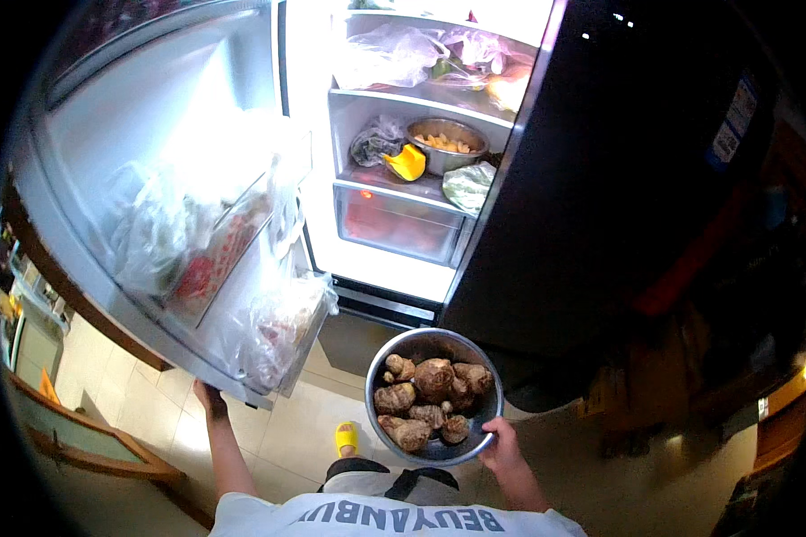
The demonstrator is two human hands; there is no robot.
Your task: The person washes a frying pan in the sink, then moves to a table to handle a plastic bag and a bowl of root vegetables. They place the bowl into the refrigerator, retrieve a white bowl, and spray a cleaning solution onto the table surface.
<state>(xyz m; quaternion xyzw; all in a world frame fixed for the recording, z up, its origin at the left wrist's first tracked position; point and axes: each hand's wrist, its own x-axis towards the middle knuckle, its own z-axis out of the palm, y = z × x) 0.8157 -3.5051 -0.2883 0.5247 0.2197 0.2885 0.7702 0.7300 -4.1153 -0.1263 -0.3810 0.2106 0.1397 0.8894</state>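
My right hand [502, 444] grips the rim of a stainless steel bowl [436, 462], which hangs in front of my body. Several brown, ringed taro corms [434, 378] lie in the bowl. My left hand [209, 397] is at the lower outer edge of the refrigerator door [154, 335], its fingers partly hidden behind that edge. The door stands wide open to the left. Inside the lit refrigerator, a shelf [389, 178] carries a metal bowl [446, 161] of pale yellow pieces, a yellow squash-like wedge [406, 162] and plastic-wrapped food [470, 186].
Plastic bags [396, 57] fill the upper shelf, and a clear drawer [396, 225] sits below. Bagged food [279, 329] crowds the door racks. The dark closed door [577, 201] rises at right. A wooden-framed glass panel [94, 436] stands left. A yellow slipper [346, 437] is on the tiles.
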